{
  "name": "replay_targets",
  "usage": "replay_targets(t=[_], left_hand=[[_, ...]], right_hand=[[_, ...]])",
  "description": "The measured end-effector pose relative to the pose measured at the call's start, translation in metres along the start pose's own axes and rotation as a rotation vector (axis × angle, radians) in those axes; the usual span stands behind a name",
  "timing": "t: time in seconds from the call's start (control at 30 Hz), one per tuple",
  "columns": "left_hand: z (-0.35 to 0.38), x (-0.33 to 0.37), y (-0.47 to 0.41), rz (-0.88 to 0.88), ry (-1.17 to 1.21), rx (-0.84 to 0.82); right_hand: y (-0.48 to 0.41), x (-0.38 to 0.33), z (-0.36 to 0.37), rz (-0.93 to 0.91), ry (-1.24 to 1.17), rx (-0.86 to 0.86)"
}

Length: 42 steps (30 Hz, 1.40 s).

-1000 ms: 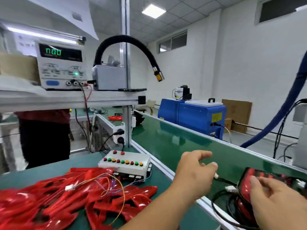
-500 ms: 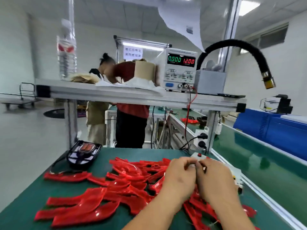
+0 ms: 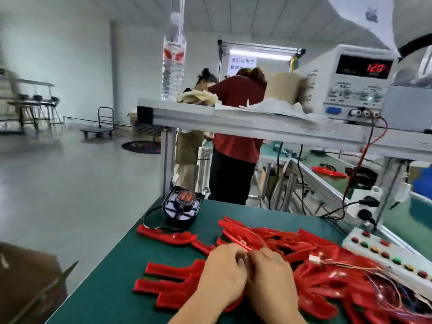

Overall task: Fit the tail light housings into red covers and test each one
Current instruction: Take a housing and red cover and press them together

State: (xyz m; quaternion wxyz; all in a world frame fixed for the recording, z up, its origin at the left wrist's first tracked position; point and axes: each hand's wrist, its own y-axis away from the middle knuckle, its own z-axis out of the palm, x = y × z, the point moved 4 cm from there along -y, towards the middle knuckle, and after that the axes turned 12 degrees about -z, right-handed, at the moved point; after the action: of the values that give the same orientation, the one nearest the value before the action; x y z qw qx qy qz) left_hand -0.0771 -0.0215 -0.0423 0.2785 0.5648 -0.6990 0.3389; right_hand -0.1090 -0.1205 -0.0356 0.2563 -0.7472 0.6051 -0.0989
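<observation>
View swung left; my left hand and right hand stay joined over red covers, 6 o'clock; grip: cannot tell. Housing, 11 o'clock: apparently unfitted, untested.

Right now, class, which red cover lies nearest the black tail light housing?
The long curved red cover lying alone just in front of the black housing; all the others sit nearer the viewer or in the heap to the right.
</observation>
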Motion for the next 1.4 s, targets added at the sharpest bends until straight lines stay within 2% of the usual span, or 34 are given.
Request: replay_targets(t=[0.1, 0.23, 0.33, 0.47, 0.53, 0.63, 0.8, 0.93, 1.2, 1.3, 1.4], left_hand=[[0.013, -0.003, -0.003, 0.019, -0.118, -0.005], [0.024, -0.006, -0.005, 0.015, -0.228, -0.013], [0.024, -0.007, -0.008, 0.036, -0.272, -0.014], [0.01, 0.0, -0.009, 0.106, -0.223, 0.075], [-0.005, 0.001, -0.018, 0.088, -0.162, 0.15], [-0.035, -0.013, -0.045, -0.038, -0.094, 0.254], [-0.088, -0.076, -0.101, -0.405, -0.092, 0.421], [-0.101, -0.11, -0.126, -0.654, -0.124, 0.45], [-0.096, -0.12, -0.154, -0.696, -0.339, 0.284], [-0.096, -0.124, -0.156, -0.721, -0.333, 0.252], [-0.098, -0.118, -0.156, -0.702, -0.242, 0.316]], right_hand=[[0.002, 0.006, 0.014, -0.005, -0.017, -0.089], [0.005, 0.019, 0.024, 0.009, -0.067, -0.065], [0.005, 0.02, 0.029, 0.058, -0.092, -0.115], [0.004, 0.019, 0.033, 0.068, -0.091, -0.142], [0.004, 0.019, 0.033, 0.067, -0.074, -0.108], [0.006, 0.018, 0.032, 0.058, -0.077, -0.067], [0.004, 0.015, 0.033, 0.043, -0.08, -0.084], [0.003, 0.017, 0.034, 0.051, -0.074, -0.093], [0.003, 0.017, 0.035, 0.05, -0.069, -0.093], [0.003, 0.018, 0.035, 0.055, -0.061, -0.093], [0.004, 0.017, 0.035, 0.051, -0.062, -0.085]])
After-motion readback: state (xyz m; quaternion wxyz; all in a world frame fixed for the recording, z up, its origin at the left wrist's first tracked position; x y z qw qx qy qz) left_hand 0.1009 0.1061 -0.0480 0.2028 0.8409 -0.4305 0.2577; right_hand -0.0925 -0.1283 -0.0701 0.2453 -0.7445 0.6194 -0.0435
